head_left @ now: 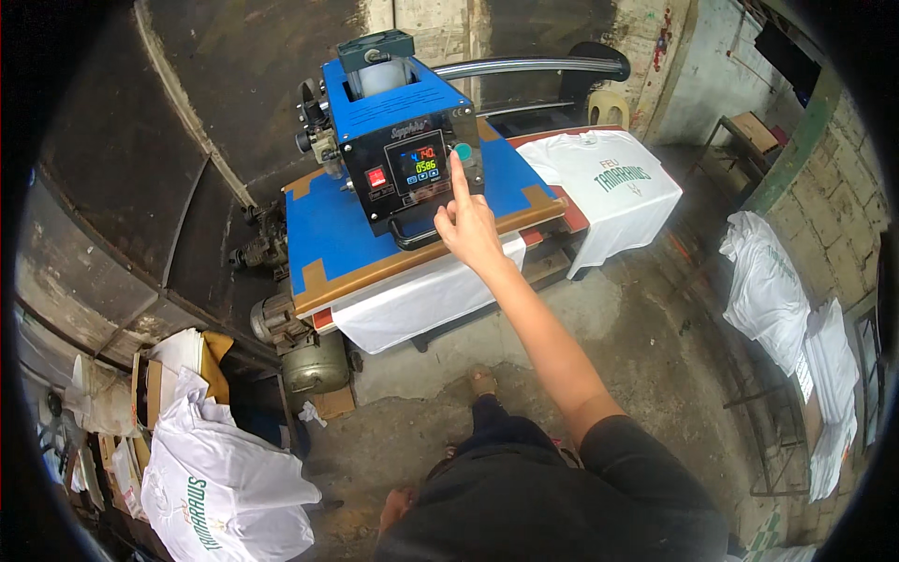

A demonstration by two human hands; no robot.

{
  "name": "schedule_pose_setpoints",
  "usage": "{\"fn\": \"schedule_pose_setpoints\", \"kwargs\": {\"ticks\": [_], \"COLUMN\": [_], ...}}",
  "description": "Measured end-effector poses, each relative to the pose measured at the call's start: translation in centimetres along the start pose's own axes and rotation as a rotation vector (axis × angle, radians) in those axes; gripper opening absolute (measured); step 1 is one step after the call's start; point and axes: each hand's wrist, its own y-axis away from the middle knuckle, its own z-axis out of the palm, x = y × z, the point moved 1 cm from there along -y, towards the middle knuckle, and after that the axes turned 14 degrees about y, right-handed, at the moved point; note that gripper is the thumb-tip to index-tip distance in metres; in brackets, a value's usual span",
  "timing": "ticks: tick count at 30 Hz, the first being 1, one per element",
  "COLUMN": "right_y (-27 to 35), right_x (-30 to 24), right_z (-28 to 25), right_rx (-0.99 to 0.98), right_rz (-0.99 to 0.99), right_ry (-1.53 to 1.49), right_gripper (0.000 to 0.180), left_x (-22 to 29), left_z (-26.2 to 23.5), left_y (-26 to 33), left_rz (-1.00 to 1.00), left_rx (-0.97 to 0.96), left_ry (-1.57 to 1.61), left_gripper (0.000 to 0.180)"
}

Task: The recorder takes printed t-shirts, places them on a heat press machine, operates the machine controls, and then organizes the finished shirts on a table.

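My right hand (466, 225) reaches up to the control panel (403, 173) of a blue and black heat press (398, 98). Its index finger is stretched out beside the round green button (463, 152), while the other fingers are curled and hold nothing. Whether the fingertip touches the panel, I cannot tell. Below the press head lies a blue upper plate (328, 234), lowered over a white T-shirt (421, 304) whose edge hangs out at the front. Down by my side is my left hand (395, 508), partly hidden by my dark shirt, its fingers unclear.
A printed white T-shirt (613, 183) is spread on the right platen. White shirts (220, 478) lie piled at lower left, and more shirts (763, 281) drape over a rack at right. A green compressor tank (316, 367) stands on the floor beside the press.
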Motion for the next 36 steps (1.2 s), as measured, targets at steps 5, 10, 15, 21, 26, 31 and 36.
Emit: {"fn": "schedule_pose_setpoints", "kwargs": {"ticks": [5, 10, 15, 21, 26, 31, 36], "right_y": [0.0, -0.2, -0.5, -0.5, 1.1, 7.7, 15.6], "right_x": [-0.7, -1.0, -0.9, 0.1, 5.4, 20.5, 32.6], "right_z": [0.5, 1.1, 1.2, -0.1, -4.7, -10.9, -19.4], "right_rx": [0.028, -0.012, -0.095, -0.105, -0.093, -0.332, 0.114], "right_rz": [0.027, 0.048, 0.026, -0.077, -0.157, 0.218, 0.771], "right_ry": [-0.069, -0.046, -0.103, -0.229, -0.758, -0.712, -0.223], "right_gripper": [0.086, 0.089, 0.092, 0.084, 0.078, 0.066, 0.039], "left_x": [1.6, 3.8, 8.2, 21.1, 38.1, 53.5, 66.5], "left_z": [-0.2, 0.3, 1.7, 4.6, 11.3, 18.2, 24.5], "left_y": [-2.3, -2.5, -0.3, -5.2, -17.5, -26.4, -29.4], "left_rz": [0.121, -0.196, -0.213, -0.214, 0.597, 0.433, 0.181], "left_rx": [-0.032, 0.112, 0.096, -0.13, -0.016, -0.605, -0.361], "left_ry": [-0.064, 0.164, 0.017, -0.315, -0.201, 0.523, 0.328], "left_gripper": [0.038, 0.035, 0.03, 0.032, 0.046, 0.051, 0.077]}}
